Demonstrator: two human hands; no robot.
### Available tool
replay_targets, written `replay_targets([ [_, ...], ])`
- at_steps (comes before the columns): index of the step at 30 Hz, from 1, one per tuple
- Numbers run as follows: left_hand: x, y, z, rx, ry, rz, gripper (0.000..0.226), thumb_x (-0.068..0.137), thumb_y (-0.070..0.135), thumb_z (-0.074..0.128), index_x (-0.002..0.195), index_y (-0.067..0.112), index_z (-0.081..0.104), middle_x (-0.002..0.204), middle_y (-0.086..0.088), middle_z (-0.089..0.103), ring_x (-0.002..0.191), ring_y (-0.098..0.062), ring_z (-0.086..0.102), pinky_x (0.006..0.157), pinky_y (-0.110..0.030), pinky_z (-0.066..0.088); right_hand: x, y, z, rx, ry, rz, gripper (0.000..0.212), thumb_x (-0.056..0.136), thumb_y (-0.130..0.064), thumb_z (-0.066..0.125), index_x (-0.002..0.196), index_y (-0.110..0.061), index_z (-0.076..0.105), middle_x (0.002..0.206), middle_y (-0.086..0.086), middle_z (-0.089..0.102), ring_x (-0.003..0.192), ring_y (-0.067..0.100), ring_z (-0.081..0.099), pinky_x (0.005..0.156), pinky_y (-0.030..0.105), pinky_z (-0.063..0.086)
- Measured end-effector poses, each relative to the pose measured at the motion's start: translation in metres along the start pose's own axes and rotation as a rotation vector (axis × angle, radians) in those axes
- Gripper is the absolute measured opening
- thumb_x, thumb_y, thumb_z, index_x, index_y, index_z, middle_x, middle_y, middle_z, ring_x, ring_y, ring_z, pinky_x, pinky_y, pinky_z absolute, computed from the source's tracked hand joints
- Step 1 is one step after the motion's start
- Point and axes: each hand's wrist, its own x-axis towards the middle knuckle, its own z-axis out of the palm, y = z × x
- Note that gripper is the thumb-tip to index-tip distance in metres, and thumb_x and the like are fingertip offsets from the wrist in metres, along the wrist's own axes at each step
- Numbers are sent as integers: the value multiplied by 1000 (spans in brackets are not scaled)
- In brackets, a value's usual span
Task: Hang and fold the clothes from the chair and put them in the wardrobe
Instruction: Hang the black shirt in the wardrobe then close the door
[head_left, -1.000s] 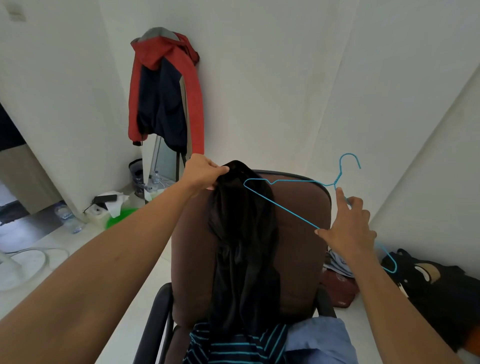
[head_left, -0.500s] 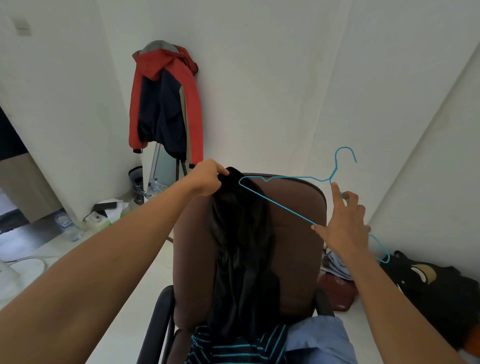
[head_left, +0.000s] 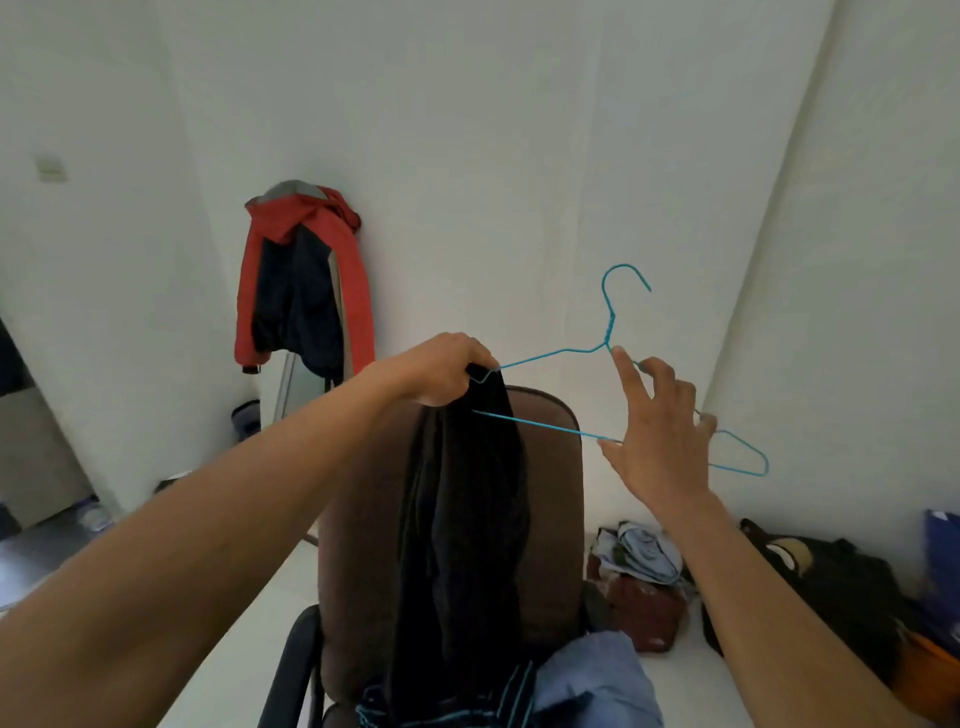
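The left hand (head_left: 441, 371) clutches the bunched top of a limp black garment (head_left: 467, 519) draped down the brown chair (head_left: 550, 467) back, while the right hand (head_left: 657, 441) grasps a thin blue wire hanger (head_left: 611, 323) whose tip meets that top.

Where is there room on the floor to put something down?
Bare white floor lies between the chair and the black bag, in front of the clothes pile. Another strip shows left of the chair. The seat is crowded with a striped top and a blue shirt.
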Motion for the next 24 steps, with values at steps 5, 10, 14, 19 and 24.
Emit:
replay_targets([
  [5,-24,97,-36,-159,129,28,65,79,-8,38,130,22,66,138,3,60,129,-18,52,110,-27,37,-29,18,-66,-26,86,1,115,67,-33,87,155,-37,13,143,-2,29,116,25,42,83,55,46],
  [10,-56,202,-78,-362,239,122,58,86,-7,42,134,17,64,131,0,65,113,-15,59,108,-28,43,-45,23,-139,-20,192,34,110,69,-46,83,155,-40,14,142,-4,31,113,22,41,79,44,38],
  [14,-81,252,-106,-235,321,244,52,90,1,49,137,18,61,137,0,62,125,-19,56,112,-32,40,-49,41,-189,152,245,86,105,71,-53,81,153,-44,17,135,-5,32,115,20,38,78,42,35],
  [19,-113,271,-136,335,492,378,82,76,64,72,148,35,44,148,13,47,132,-19,35,106,-45,30,-53,66,-240,345,296,22,102,69,-52,83,152,-46,25,131,-8,34,118,15,37,79,40,35],
  [24,-132,278,-151,382,516,412,113,61,58,86,155,32,30,153,15,35,130,-13,49,96,-32,47,-50,70,-273,469,267,-48,99,70,-56,81,152,-48,24,129,-11,32,122,11,34,83,38,32],
])
